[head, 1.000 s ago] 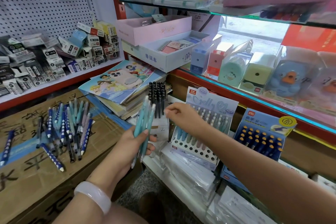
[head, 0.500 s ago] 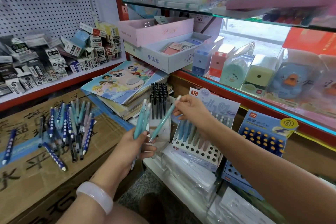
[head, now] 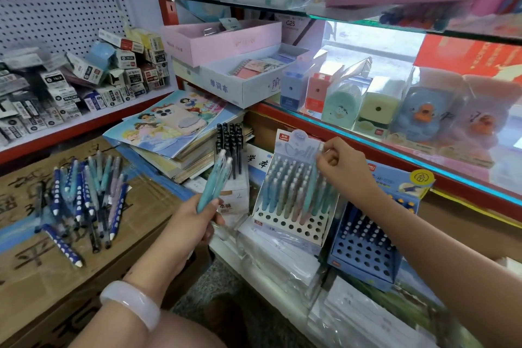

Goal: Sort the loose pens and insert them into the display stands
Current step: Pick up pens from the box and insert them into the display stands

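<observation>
Pens are what I see in both hands at this moment. My left hand [head: 188,223], at lower centre of the frame, grips a small bundle of teal pens [head: 216,179] with fingers curled round their lower ends, the tops pointing up and to the right. Half a second ago that bundle was one pen fuller and my right hand was drawing a teal pen away from it at a slant; now the right hand [head: 343,167] has moved to the right of centre, over the white display stand [head: 291,227], and pinches the top of a teal pen [head: 316,183] that stands nearly upright among the stand's back rows. I cannot tell whether its tip is seated in a hole. The stand's rear rows are filled with pastel pens, while its front rows show open holes. Just to its right sits a blue display stand [head: 364,260] holding dark blue pens in its back rows. At the left of the frame a heap of loose pens [head: 84,195], teal ones and blue ones with white dots, lies on a cardboard box [head: 34,268]. A cluster of black pens [head: 230,141] stands upright behind the left hand's bundle. A pale bracelet [head: 131,304] circles the left wrist.
</observation>
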The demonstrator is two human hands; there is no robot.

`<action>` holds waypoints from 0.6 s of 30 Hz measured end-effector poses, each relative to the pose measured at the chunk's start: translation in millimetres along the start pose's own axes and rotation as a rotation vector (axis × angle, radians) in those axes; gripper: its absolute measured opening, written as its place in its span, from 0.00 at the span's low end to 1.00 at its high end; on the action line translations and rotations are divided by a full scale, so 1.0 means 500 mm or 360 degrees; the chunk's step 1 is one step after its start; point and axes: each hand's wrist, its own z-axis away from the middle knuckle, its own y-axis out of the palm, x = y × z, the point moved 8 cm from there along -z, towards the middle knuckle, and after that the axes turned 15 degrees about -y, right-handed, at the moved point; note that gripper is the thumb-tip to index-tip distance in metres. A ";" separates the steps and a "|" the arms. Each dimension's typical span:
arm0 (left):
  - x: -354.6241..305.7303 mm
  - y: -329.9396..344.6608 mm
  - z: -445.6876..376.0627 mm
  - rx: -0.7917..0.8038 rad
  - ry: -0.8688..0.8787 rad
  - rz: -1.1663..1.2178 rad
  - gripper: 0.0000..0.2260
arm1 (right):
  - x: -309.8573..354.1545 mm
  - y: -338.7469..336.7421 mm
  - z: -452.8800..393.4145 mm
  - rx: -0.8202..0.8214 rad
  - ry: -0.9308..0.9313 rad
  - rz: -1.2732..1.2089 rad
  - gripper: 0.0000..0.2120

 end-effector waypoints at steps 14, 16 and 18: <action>-0.012 0.037 -0.008 0.0006 0.0055 -0.0062 0.07 | -0.095 0.006 0.070 0.0243 0.0044 0.0526 0.07; -0.012 0.040 -0.010 0.0004 0.0057 -0.0073 0.07 | -0.100 0.007 0.073 0.0227 0.0054 0.0502 0.07; -0.013 0.043 -0.011 0.0006 0.0060 -0.0088 0.07 | -0.102 0.006 0.073 0.0209 0.0049 0.0484 0.07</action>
